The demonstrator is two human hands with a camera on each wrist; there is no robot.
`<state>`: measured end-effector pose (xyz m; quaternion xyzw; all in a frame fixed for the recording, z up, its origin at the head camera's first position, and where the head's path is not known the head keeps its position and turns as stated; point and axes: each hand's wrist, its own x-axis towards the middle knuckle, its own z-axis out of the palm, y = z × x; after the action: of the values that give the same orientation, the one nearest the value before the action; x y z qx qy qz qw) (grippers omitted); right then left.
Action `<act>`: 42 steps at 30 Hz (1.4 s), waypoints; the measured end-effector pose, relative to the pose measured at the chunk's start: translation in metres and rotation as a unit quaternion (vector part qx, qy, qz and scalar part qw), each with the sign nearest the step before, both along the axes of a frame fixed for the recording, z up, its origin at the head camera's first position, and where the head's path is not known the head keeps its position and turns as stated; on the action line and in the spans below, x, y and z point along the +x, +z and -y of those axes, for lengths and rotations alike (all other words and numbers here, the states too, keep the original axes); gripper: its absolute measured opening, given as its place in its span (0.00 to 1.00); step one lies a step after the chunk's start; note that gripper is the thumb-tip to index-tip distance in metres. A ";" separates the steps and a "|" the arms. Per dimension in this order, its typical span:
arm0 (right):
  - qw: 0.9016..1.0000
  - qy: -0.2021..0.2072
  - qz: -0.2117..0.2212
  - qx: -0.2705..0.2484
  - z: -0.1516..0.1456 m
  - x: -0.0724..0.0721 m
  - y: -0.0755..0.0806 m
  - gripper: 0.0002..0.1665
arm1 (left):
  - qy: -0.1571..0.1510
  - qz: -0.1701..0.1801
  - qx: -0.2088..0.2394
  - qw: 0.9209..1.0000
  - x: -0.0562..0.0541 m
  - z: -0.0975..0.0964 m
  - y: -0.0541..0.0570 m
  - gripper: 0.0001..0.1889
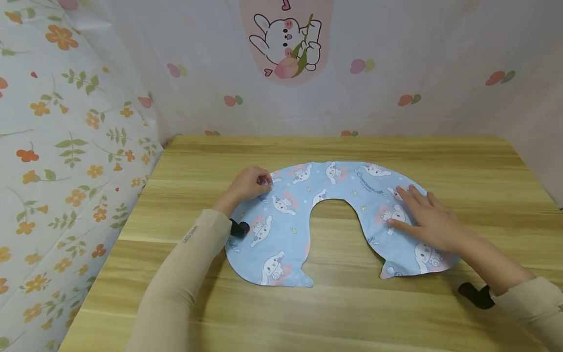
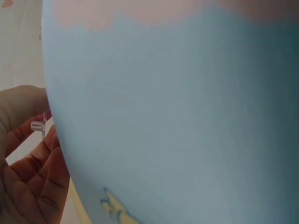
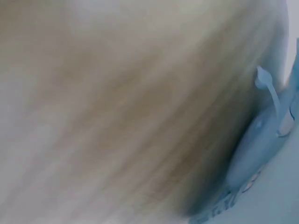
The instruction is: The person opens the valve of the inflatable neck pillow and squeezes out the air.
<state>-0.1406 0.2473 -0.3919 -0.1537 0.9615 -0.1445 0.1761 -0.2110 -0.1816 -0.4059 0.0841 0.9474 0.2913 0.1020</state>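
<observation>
A light blue U-shaped inflatable neck pillow, printed with white long-eared characters, lies on the table with its gap toward me. At its upper left edge my left hand has thumb and fingers curled in. In the left wrist view, those fingers pinch a small clear plastic valve beside the pillow's edge, which fills most of that view. My right hand rests on the pillow's right arm with its fingers spread. The right wrist view shows the pillow's blue corner with a small tab, but not the hand.
The wood-grain table extends around the pillow on every side. Behind it hangs a pale curtain with a rabbit picture, and a flowered cloth hangs at the left. Black wrist mounts stick out beneath my wrists.
</observation>
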 end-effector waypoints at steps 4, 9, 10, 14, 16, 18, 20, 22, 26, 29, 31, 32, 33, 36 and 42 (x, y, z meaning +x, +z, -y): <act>1.000 0.005 0.020 0.011 0.003 0.000 0.000 0.58 | -0.003 -0.005 0.001 1.000 -0.002 0.001 0.002 0.05; 0.997 0.007 0.065 0.031 0.015 -0.019 -0.001 0.64 | -0.002 -0.005 0.003 1.000 -0.002 0.001 0.002 0.04; 0.997 0.006 0.072 0.035 0.017 -0.022 -0.002 0.64 | -0.002 -0.005 0.004 1.000 -0.002 0.000 0.002 0.04; 0.995 0.002 0.086 0.050 0.023 -0.032 -0.002 0.66 | 0.000 0.001 0.007 1.000 -0.001 -0.004 0.002 0.04; 0.995 0.004 0.084 0.058 0.026 -0.035 -0.003 0.65 | 0.001 0.001 0.008 1.000 0.000 -0.006 0.002 0.04; 0.994 0.005 0.085 0.062 0.028 -0.038 -0.003 0.64 | 0.001 0.000 0.009 1.000 0.000 -0.007 0.003 0.05; 0.994 0.010 0.088 0.063 0.029 -0.043 -0.004 0.62 | -0.001 -0.003 0.011 1.000 -0.001 -0.008 0.003 0.05; 0.993 0.018 0.099 0.063 0.031 -0.049 -0.005 0.60 | -0.002 -0.005 0.014 1.000 -0.001 -0.008 0.003 0.05; 0.989 0.051 0.123 0.069 0.035 -0.061 -0.001 0.59 | 0.001 -0.009 0.013 1.000 0.000 -0.005 0.000 0.04; 0.984 0.079 0.133 0.089 0.039 -0.066 0.009 0.59 | 0.004 -0.006 0.005 1.000 0.002 -0.002 -0.001 0.04; 0.980 0.095 0.135 0.107 0.041 -0.066 0.019 0.58 | 0.003 -0.001 0.002 1.000 0.003 -0.001 -0.001 0.05; 0.979 0.104 0.133 0.114 0.042 -0.065 0.025 0.58 | 0.003 0.001 0.001 1.000 0.002 -0.001 -0.001 0.05; 0.978 0.113 0.131 0.119 0.043 -0.064 0.031 0.57 | 0.002 0.002 0.002 1.000 0.002 -0.001 0.000 0.05; 0.977 0.133 0.124 0.113 0.045 -0.066 0.048 0.56 | 0.007 0.001 0.005 1.000 0.002 -0.002 0.001 0.05; 0.982 0.141 0.123 0.038 0.051 -0.086 0.080 0.53 | 0.011 0.003 0.007 1.000 0.002 -0.001 0.000 0.04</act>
<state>-0.2265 0.1966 -0.3117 -0.2616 0.9060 -0.0993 0.3177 -0.2087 -0.1807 -0.4054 0.0737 0.9458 0.2995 0.1015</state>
